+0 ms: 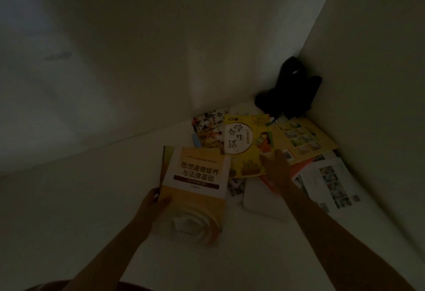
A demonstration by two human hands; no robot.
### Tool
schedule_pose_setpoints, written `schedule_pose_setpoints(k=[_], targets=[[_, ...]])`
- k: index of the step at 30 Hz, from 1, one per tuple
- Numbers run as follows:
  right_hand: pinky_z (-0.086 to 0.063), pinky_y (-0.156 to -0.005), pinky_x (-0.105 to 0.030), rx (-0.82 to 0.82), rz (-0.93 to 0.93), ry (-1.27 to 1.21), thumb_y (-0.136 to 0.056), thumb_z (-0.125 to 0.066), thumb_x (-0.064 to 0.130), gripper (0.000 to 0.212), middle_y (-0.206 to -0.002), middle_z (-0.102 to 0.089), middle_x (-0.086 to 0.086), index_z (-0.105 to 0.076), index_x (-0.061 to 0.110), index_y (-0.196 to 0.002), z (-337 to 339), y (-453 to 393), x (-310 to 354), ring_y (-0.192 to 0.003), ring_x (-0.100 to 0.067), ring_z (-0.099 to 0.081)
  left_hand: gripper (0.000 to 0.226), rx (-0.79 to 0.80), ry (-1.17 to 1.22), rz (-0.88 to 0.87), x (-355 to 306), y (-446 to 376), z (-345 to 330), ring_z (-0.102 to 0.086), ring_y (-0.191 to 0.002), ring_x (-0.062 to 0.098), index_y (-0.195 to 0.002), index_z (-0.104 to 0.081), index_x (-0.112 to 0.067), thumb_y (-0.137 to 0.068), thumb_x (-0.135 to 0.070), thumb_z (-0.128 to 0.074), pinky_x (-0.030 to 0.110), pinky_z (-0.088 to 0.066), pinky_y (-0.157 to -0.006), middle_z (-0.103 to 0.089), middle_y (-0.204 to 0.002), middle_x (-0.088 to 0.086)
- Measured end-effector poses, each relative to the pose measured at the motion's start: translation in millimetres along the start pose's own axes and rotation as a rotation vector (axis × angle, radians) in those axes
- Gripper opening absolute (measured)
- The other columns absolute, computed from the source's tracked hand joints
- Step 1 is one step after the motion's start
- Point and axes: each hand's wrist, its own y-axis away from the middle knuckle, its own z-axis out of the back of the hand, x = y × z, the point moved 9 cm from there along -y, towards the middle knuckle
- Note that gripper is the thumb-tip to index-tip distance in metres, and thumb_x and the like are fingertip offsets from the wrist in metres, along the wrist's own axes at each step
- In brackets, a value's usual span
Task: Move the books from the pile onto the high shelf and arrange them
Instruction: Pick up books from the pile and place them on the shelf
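The view is dark. My left hand (154,201) grips the left edge of a cream and orange textbook (195,189) with dark Chinese lettering, held flat over the white shelf surface (69,210). My right hand (274,164) lies on the lower right corner of a yellow book (247,143) that shows a girl; whether it grips the book is unclear. That yellow book tops a loose pile in the corner. An illustrated book (208,130) lies to its left, a tan book with photo squares (303,140) to its right, and an orange one (296,171) beneath.
A black object (291,93) stands in the corner where the two white walls meet. An open white booklet with photos (331,185) lies by the right wall. A white pad (264,201) sits between my arms. The shelf's left part is bare white.
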Motion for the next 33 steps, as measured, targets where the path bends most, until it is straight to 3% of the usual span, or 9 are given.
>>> schedule_pose_setpoints(k=[4, 8, 11, 16, 21, 25, 27, 30, 33], targets=[[-0.049, -0.068, -0.028, -0.12, 0.248, -0.117, -0.096, -0.049, 0.01, 0.03, -0.096, -0.044, -0.004, -0.043, 0.003, -0.124, 33, 22, 31, -0.087, -0.019, -0.05, 0.046, -0.019, 0.021, 0.005, 10, 5, 37, -0.055, -0.11, 0.033, -0.136, -0.043, -0.01, -0.092, -0.013, -0.055, 0.043, -0.048, -0.087, -0.052, -0.131, 0.016], [-0.04, -0.037, -0.017, 0.063, 0.174, -0.314, -0.09, -0.06, 0.034, 0.028, -0.078, -0.054, -0.006, -0.05, 0.012, -0.103, -12, 62, 23, -0.048, -0.004, -0.051, 0.042, -0.05, 0.047, -0.035, 9, 7, 60, -0.052, -0.115, 0.035, -0.136, -0.043, -0.009, -0.095, -0.008, -0.049, 0.045, -0.046, -0.091, -0.051, -0.132, 0.018], [-0.036, -0.036, -0.021, 0.263, 0.114, -0.191, -0.089, -0.062, 0.027, 0.022, -0.057, -0.048, -0.002, -0.047, 0.017, -0.077, -90, 113, 7, -0.035, -0.006, -0.045, 0.043, -0.084, 0.023, -0.04, 5, 4, 69, -0.053, -0.112, 0.035, -0.137, -0.041, -0.008, -0.095, -0.007, -0.047, 0.047, -0.046, -0.092, -0.05, -0.132, 0.017], [-0.04, -0.04, -0.02, 0.397, 0.07, -0.032, -0.097, -0.048, 0.026, 0.017, -0.077, -0.047, -0.002, -0.039, 0.012, -0.1, -179, 159, -35, -0.053, -0.01, -0.051, 0.041, -0.14, 0.03, 0.034, 12, -1, 75, -0.047, -0.121, 0.034, -0.133, -0.046, -0.006, -0.098, -0.028, -0.042, 0.038, -0.04, -0.09, -0.05, -0.131, 0.013], [-0.028, -0.057, -0.024, 0.22, 0.226, 0.428, -0.1, -0.039, 0.03, 0.031, -0.064, -0.036, 0.007, -0.04, 0.017, -0.073, -150, 125, -31, -0.066, -0.011, -0.044, 0.059, -0.098, -0.385, 0.024, 6, -13, 66, -0.038, -0.126, 0.038, -0.131, -0.04, 0.001, -0.088, -0.034, -0.06, 0.04, -0.032, -0.102, -0.044, -0.134, 0.022], [-0.038, -0.057, -0.03, -0.143, -0.109, -0.23, -0.094, -0.054, 0.028, 0.023, -0.067, -0.043, -0.002, -0.048, 0.008, -0.086, -92, 53, -26, -0.057, -0.013, -0.039, 0.063, -0.129, -0.428, 0.07, 9, -19, 65, -0.03, -0.128, 0.039, -0.133, -0.034, 0.002, -0.086, -0.026, -0.065, 0.041, -0.034, -0.096, -0.035, -0.136, 0.026], [-0.042, -0.066, -0.032, -0.182, -0.281, -0.592, -0.092, -0.058, 0.031, 0.033, -0.089, -0.053, -0.008, -0.057, 0.005, -0.111, -98, 27, -30, -0.069, -0.018, -0.047, 0.063, -0.122, -0.416, 0.08, 15, -25, 68, -0.036, -0.125, 0.04, -0.132, -0.039, -0.001, -0.082, -0.027, -0.068, 0.043, -0.039, -0.095, -0.043, -0.133, 0.024], [-0.05, -0.081, -0.037, -0.089, -0.368, -0.617, -0.095, -0.053, 0.03, 0.042, -0.108, -0.054, -0.015, -0.05, 0.004, -0.127, -115, 6, -33, -0.094, -0.029, -0.057, 0.064, -0.122, -0.379, 0.103, 27, -33, 73, -0.043, -0.122, 0.039, -0.132, -0.041, -0.008, -0.08, -0.03, -0.071, 0.049, -0.045, -0.095, -0.046, -0.132, 0.022], [-0.052, -0.076, -0.033, -0.049, -0.305, -0.51, -0.097, -0.048, 0.021, 0.039, -0.125, -0.055, -0.017, -0.046, 0.003, -0.131, -119, -2, -29, -0.093, -0.026, -0.059, 0.07, -0.132, -0.348, 0.093, 23, -28, 74, -0.037, -0.127, 0.041, -0.139, -0.033, -0.007, -0.082, -0.026, -0.069, 0.051, -0.041, -0.099, -0.041, -0.137, 0.022]])
